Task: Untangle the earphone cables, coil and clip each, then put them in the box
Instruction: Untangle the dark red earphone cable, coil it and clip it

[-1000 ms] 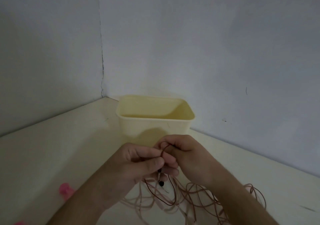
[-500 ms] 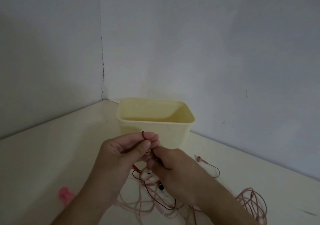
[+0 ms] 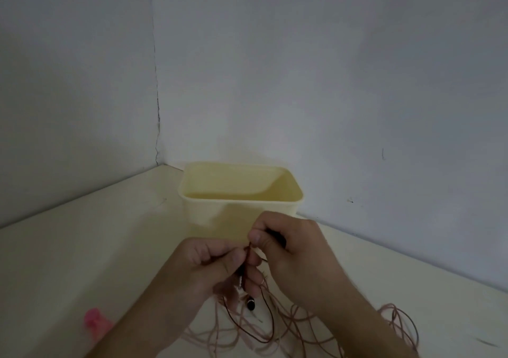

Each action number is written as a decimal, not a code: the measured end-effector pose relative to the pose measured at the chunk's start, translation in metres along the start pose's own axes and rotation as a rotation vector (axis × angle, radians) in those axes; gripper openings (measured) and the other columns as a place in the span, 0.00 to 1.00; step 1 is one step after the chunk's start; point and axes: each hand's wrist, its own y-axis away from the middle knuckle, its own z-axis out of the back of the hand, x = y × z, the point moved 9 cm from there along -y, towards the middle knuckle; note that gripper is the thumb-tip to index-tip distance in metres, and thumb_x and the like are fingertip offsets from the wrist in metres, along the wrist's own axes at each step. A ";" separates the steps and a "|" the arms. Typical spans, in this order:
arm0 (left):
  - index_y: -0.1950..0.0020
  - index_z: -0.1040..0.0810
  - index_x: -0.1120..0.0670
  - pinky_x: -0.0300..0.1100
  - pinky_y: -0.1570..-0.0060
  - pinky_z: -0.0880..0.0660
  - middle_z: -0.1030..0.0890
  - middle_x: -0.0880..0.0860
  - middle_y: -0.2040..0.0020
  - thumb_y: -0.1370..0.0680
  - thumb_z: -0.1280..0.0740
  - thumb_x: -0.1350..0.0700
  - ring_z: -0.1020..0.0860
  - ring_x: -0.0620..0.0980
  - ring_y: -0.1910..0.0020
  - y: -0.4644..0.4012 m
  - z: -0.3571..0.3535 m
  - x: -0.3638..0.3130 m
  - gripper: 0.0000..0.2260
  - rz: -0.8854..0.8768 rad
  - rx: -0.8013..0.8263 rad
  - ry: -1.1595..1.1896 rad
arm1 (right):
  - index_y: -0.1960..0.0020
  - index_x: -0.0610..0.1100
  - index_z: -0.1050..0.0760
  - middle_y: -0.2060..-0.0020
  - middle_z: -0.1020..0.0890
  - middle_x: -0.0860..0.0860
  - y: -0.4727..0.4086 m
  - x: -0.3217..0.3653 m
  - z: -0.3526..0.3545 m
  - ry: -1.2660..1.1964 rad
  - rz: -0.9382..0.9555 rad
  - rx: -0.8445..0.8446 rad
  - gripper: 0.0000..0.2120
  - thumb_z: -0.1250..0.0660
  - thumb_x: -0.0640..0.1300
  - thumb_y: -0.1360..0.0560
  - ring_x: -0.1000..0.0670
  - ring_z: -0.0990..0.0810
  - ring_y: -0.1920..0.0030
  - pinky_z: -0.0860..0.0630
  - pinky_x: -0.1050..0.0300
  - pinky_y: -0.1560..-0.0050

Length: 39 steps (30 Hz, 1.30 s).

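Note:
A tangle of pink and dark red earphone cables point(image 3: 275, 330) lies on the cream table in front of me, partly under my arms. My left hand point(image 3: 211, 267) pinches the dark red cable point(image 3: 264, 302) near its metal plug point(image 3: 240, 280), between thumb and curled fingers. My right hand point(image 3: 291, 247) is raised beside it, and its thumb and fingers pinch the same dark cable just above. A dark earbud point(image 3: 250, 305) hangs below the hands. The pale yellow box point(image 3: 203, 209) stands open right behind the hands.
A pink clip-like object point(image 3: 96, 320) lies on the table at the lower left. More pink cable loops point(image 3: 401, 322) spread at the lower right. Grey walls meet in a corner behind the box.
My right hand has risen from below the left hand to beside it, pulling the dark cable up. My left hand has dropped slightly toward me. The pink earbud on the table is now hidden by my right hand.

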 end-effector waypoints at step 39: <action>0.51 0.13 0.64 0.39 0.75 0.25 0.14 0.63 0.58 0.44 0.11 0.48 0.15 0.53 0.64 0.003 0.013 -0.007 0.29 -0.043 -0.084 0.269 | 0.61 0.48 0.21 0.69 0.25 0.56 0.002 -0.016 -0.015 -0.200 -0.182 0.065 0.15 0.33 0.48 0.15 0.56 0.28 0.65 0.30 0.58 0.60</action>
